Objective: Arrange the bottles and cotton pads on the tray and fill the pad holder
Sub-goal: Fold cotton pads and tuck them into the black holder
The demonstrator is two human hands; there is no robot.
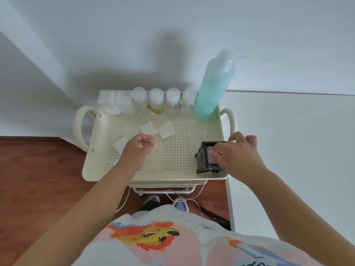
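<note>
I am filling the black pad holder (209,158), my right hand (236,154) pinching a pad into it, left hand (141,148) loosely curled (empty) just short of the loose cotton pads (156,129) beyond its fingertips, next to grab.

A home room: wood floor (38,179), plain white wall (134,35), cream trolley tray (153,175) with toiletries.
</note>
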